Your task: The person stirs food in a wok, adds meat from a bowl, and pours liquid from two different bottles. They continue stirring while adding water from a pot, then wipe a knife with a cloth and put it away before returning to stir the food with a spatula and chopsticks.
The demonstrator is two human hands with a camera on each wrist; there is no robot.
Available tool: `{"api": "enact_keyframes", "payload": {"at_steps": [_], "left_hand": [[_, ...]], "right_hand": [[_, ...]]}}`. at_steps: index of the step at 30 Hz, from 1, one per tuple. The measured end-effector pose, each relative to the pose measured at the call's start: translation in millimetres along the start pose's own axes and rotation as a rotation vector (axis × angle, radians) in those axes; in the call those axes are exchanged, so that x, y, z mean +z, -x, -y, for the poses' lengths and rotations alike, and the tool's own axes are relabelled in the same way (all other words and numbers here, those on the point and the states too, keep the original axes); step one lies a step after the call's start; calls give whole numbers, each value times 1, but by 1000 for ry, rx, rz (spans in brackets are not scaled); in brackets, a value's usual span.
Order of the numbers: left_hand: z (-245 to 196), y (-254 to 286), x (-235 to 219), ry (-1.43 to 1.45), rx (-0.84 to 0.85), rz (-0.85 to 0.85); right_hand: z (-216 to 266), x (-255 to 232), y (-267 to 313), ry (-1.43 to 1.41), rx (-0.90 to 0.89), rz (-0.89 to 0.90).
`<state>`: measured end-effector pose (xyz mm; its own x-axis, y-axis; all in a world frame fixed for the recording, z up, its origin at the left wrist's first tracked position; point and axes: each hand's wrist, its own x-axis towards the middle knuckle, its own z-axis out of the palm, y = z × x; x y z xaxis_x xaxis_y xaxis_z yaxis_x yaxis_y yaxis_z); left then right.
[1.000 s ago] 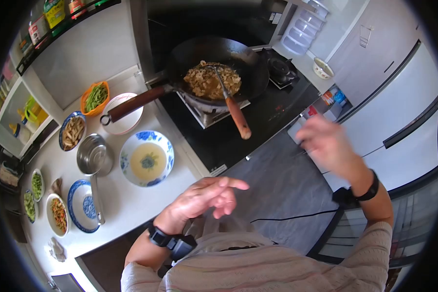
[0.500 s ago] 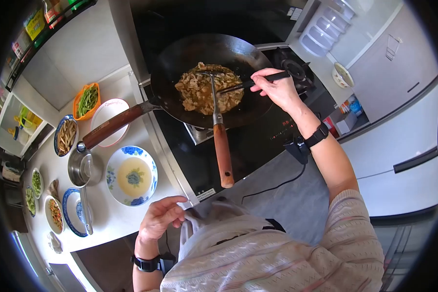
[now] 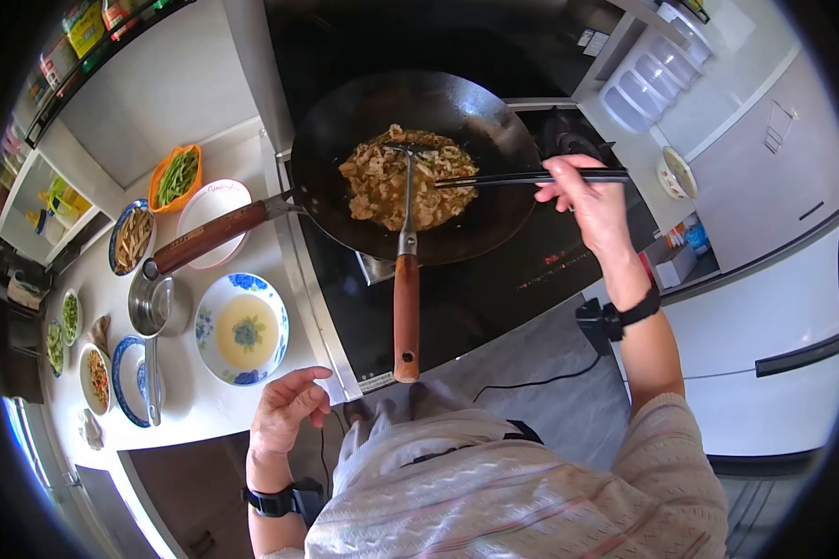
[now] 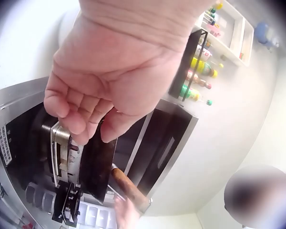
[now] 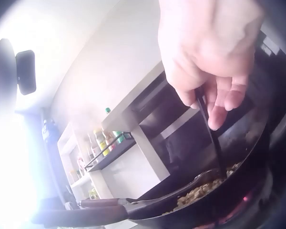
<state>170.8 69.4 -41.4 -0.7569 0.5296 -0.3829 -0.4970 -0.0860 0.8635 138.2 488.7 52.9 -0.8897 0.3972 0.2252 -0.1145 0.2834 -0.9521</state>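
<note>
My right hand (image 3: 595, 212) pinches a pair of black chopsticks (image 3: 517, 178) over the right side of a dark wok (image 3: 410, 97). Their tips are in the chopped, browned food (image 3: 368, 191), which looks like meat in sauce. A spatula (image 3: 406, 303) with a wooden handle leans in the wok, its blade in the food and its handle sticking out over the near rim. My left hand (image 3: 291, 408) hangs by the counter's front edge, fingers loosely bent and holding nothing. The right wrist view shows the chopsticks (image 5: 212, 133) slanting down from my fingers into the wok.
The wok's long wooden handle (image 3: 210, 238) reaches left over the counter. There stand a flowered bowl (image 3: 275, 312) of pale liquid, a steel saucepan (image 3: 149, 307), an orange basket (image 3: 159, 177) of green vegetables and several small dishes. A second burner (image 3: 569, 135) lies to the right.
My right hand, blurred and off to the right at first, came to the wok with chopsticks, then shifted slightly right and down. My left hand moved left, towards the counter edge.
</note>
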Motion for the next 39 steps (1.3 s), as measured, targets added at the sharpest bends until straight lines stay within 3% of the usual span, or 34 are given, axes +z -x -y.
{"api": "enact_keyframes", "payload": {"at_steps": [3,7,9,11,18,23,27,29,30,32,33,34,35,37,38,39], "left_hand": [[-3,4,-2,-20,-16,-65],[1,15,-6,-71,-58,-108],[2,24,-13,-44,-83,-115],[10,30,-25,-36,-92,-128],[11,45,-81,-38,-59,-90],[-7,77,-137,-86,-27,-114],[-26,111,-177,-84,105,-242],[-28,121,-199,-70,278,-375],[-29,124,-211,-79,353,-458],[-26,123,-238,-144,487,-615],[-20,118,-253,-196,549,-690],[-12,110,-267,-369,646,-739],[-14,108,-267,-369,647,-726],[-17,100,-260,-634,513,-781],[-19,95,-257,-699,353,-728],[-21,92,-256,-700,353,-722]], "right_hand": [[2,-14,7,-147,96,-79],[10,-24,27,-645,165,48],[19,-13,44,-860,170,251],[39,7,65,-889,207,275],[95,77,113,-1193,27,771],[99,136,134,-1281,120,861],[97,166,149,-1280,191,612],[104,189,165,-998,252,230],[103,207,167,-603,28,262],[84,239,172,-76,-157,199],[73,254,171,142,-254,257],[54,269,169,366,-509,235],[42,284,173,366,-478,303],[13,310,177,476,-513,334],[7,323,183,600,-546,367],[3,335,189,720,-578,404]]}}
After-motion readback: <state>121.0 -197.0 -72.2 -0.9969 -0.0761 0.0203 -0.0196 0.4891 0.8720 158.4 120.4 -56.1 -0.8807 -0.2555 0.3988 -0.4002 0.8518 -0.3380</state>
